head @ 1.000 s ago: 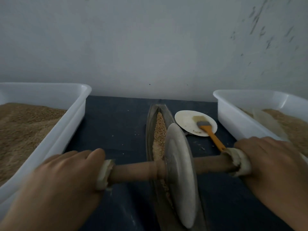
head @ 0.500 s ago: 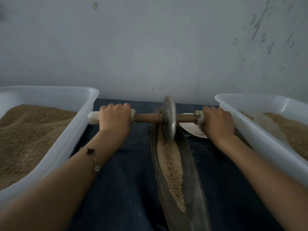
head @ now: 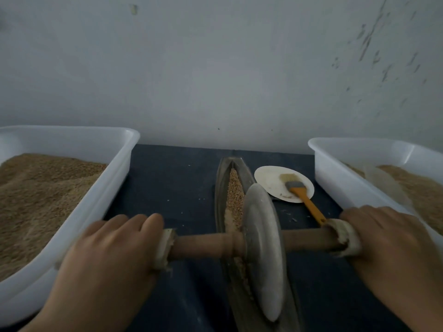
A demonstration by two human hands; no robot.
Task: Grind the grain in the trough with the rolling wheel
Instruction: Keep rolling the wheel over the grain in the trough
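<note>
Grey metal rolling wheel (head: pixel 263 250) back from the long metal trough's (head: pixel 221 188) far end, both hands (head: pixel 107 255) (head: pixel 393 245) gripping its wooden axle (head: pixel 201 246).

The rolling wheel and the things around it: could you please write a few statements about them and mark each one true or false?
1. Both hands grip the wheel's axle, the left hand on one end and the right hand on the other. True.
2. The rolling wheel lies flat on the table beside the trough. False: it stands on edge in the trough.
3. A brush with an orange handle rests on the small white plate. True.
4. The white tub on the left is empty. False: it holds brown grain.
5. Grain lies in the trough beyond the wheel. True.
</note>
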